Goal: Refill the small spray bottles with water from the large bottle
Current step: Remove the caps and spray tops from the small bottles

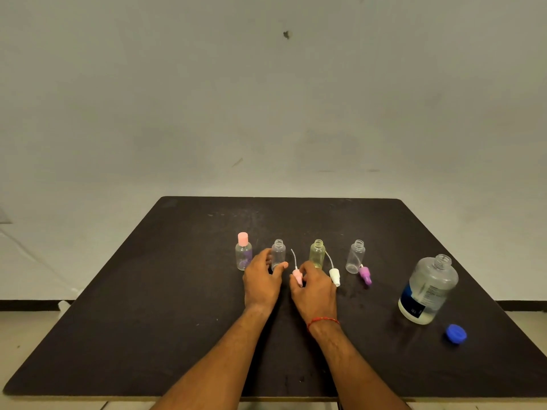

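Note:
Several small bottles stand in a row on the black table (177, 321). The leftmost (243, 255) wears a pink cap. My left hand (262, 279) wraps around the base of a clear uncapped bottle (278, 252). My right hand (313, 287) pinches a pink spray head (297, 275) whose thin tube points up. A yellowish open bottle (317, 251) stands behind that hand, a white spray head (334, 276) lying beside it. Further right stands a clear open bottle (356, 255) with a purple spray head (365, 275) at its foot. The large uncapped bottle (427, 290) stands at the right.
A blue cap (456, 333) lies on the table near the right front, just beyond the large bottle. A plain pale wall rises behind the table. The floor shows to the left and right of the table.

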The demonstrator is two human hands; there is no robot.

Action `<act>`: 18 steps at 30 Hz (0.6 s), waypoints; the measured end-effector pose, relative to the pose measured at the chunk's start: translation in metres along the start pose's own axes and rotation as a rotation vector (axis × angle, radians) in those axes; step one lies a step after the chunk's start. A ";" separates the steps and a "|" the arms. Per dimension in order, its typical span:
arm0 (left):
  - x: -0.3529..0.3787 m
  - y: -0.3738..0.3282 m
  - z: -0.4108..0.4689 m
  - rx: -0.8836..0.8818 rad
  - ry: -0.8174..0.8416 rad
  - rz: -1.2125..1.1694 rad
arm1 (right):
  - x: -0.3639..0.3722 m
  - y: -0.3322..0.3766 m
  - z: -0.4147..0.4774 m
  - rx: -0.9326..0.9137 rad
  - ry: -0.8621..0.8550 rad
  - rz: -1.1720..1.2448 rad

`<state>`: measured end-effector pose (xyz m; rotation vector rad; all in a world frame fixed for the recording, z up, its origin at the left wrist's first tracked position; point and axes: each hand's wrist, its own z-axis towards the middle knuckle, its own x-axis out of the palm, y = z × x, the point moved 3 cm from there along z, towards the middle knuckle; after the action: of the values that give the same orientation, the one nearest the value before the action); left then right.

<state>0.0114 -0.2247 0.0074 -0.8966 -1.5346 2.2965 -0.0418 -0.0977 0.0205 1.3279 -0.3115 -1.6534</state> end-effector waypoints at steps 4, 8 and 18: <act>-0.003 0.003 -0.005 0.007 -0.026 -0.010 | -0.001 0.000 0.000 -0.001 -0.005 -0.007; -0.011 0.007 -0.012 -0.024 -0.058 -0.016 | -0.001 0.000 -0.001 -0.014 -0.023 -0.003; -0.046 0.018 -0.023 -0.043 -0.108 -0.018 | -0.004 0.005 -0.005 -0.041 -0.083 0.002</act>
<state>0.0637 -0.2378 0.0017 -0.7770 -1.6341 2.3422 -0.0352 -0.0952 0.0248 1.2299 -0.3260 -1.7080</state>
